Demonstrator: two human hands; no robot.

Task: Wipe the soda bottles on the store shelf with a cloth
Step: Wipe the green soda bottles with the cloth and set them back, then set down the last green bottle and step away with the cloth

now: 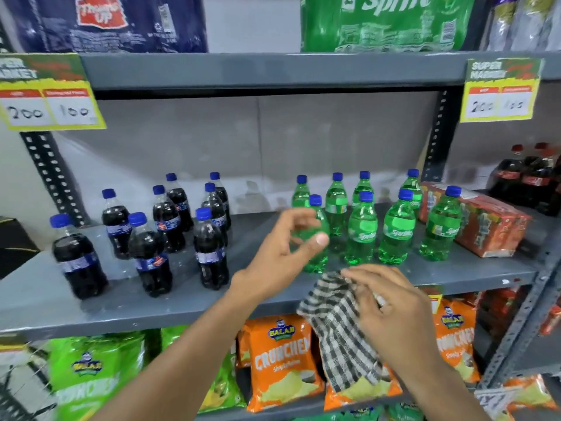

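Observation:
On the grey shelf [121, 302] stand several dark cola bottles [209, 247] with blue caps at the left and several green Sprite bottles [361, 235] with blue caps at the right. My left hand [282, 253] is open, fingers curled in front of the nearest green bottle [315, 259]; I cannot tell whether it touches the bottle. My right hand [391, 308] is shut on a black-and-white checked cloth [337, 326], which hangs below the shelf's front edge.
A red shrink-wrapped pack [479, 223] lies at the shelf's right end, with cola bottles [528, 180] beyond the upright. Orange and green snack bags [279, 360] fill the shelf below. Big soda packs [385, 22] sit above. Price tags [48, 92] hang from the upper shelf.

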